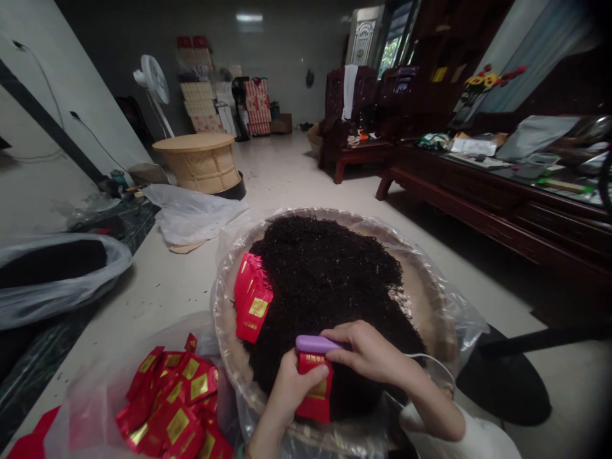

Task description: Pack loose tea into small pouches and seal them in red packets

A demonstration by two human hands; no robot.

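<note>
A wide round basket lined with clear plastic (433, 299) holds a big heap of dark loose tea leaves (325, 280). My left hand (289, 389) is closed round a small red and gold packet (313, 392), held upright at the near edge of the heap. My right hand (370, 350) grips a purple scoop (315, 345) lying across the packet's mouth. A stack of empty red packets (252, 303) leans against the left side of the heap.
A pile of several red packets (174, 408) lies in a plastic bag at bottom left. Another plastic-lined container (57, 274) sits on the left. A dark wooden table (502, 185), chairs, a fan (153, 80) and a round tub (201, 159) stand beyond.
</note>
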